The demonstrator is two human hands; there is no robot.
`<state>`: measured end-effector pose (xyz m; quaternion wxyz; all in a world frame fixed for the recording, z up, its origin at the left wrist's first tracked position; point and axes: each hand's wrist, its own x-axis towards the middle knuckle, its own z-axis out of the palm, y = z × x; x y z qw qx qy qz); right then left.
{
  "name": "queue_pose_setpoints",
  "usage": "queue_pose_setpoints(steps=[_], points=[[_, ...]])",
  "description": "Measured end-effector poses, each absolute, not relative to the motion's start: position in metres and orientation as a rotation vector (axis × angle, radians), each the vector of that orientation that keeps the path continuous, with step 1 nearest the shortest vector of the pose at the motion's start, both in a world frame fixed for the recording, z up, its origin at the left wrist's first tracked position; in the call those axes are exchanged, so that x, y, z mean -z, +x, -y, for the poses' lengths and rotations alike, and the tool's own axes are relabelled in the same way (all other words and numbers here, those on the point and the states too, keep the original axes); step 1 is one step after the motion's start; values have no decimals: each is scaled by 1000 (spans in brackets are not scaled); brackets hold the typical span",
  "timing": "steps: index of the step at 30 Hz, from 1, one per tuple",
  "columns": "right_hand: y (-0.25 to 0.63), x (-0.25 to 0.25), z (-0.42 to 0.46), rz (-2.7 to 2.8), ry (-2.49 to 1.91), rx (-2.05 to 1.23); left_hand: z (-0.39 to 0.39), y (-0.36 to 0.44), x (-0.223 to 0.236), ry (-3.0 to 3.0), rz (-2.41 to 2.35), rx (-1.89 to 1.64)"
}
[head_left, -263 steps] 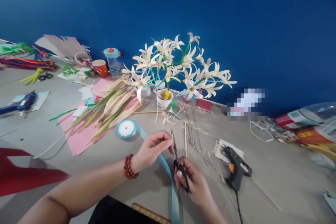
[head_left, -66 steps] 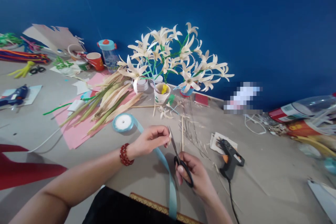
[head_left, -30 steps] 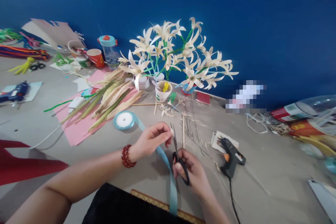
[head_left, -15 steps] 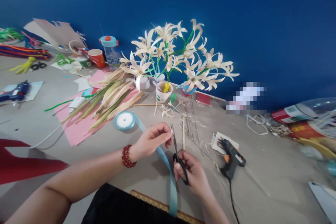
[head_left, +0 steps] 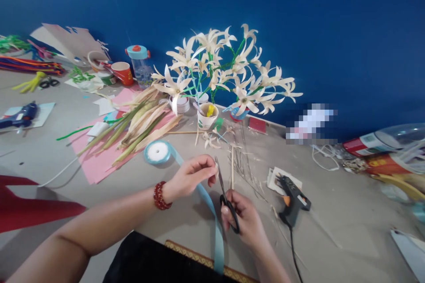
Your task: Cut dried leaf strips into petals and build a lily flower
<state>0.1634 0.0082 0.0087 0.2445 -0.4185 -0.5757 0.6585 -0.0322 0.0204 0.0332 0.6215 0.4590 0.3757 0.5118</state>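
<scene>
My right hand (head_left: 244, 216) is closed round the black handles of a pair of scissors (head_left: 229, 208), whose blades point up and away from me. Close beside the blades, my left hand (head_left: 196, 174) pinches a small pale piece (head_left: 217, 170); most of it is hidden by the fingers, so its kind is unclear. Under the left hand runs a light blue ribbon (head_left: 217, 239) from its spool (head_left: 157, 152) on the table down to the near edge. Beyond the hands stand pale husk flowers (head_left: 245, 99) on green and blue stems, several of them rising above a paper cup (head_left: 207, 119).
Corn husks (head_left: 139, 128) lie on pink paper (head_left: 91, 168) to the left. A black glue gun (head_left: 294, 201) with its cord rests at right; a blue glue gun (head_left: 23, 117) is far left. Thin wires (head_left: 247, 166) lie past my right hand. A bottle (head_left: 138, 66) stands at the back.
Almost nothing differs. The scissors and my right hand have shifted very slightly, with the blade tips a little further left. My left hand keeps its pinch.
</scene>
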Motion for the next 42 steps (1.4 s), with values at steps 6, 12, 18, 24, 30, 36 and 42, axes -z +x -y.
queue_pose_setpoints(steps=[6,12,18,24,30,36,42], points=[[168,-3,-10,1495,-1162,-1716,-21,-33,-34,1041,-858,-1152],[169,-5,-13,1286,-1063,-1561,-18,-29,-27,1120,-808,-909],[164,-14,-15,1200,-1011,-1657,-15,-27,-27,1373,-815,-699],[163,-14,-15,1179,-1007,-1663,-17,-27,-29,1339,-758,-675],[165,-15,-14,1217,-1114,-1500,-16,-25,-27,1298,-812,-657],[166,-11,-14,1239,-1097,-1469,-15,-25,-27,1241,-818,-631],[164,-15,-14,1287,-1067,-1507,-15,-28,-28,1311,-795,-651]])
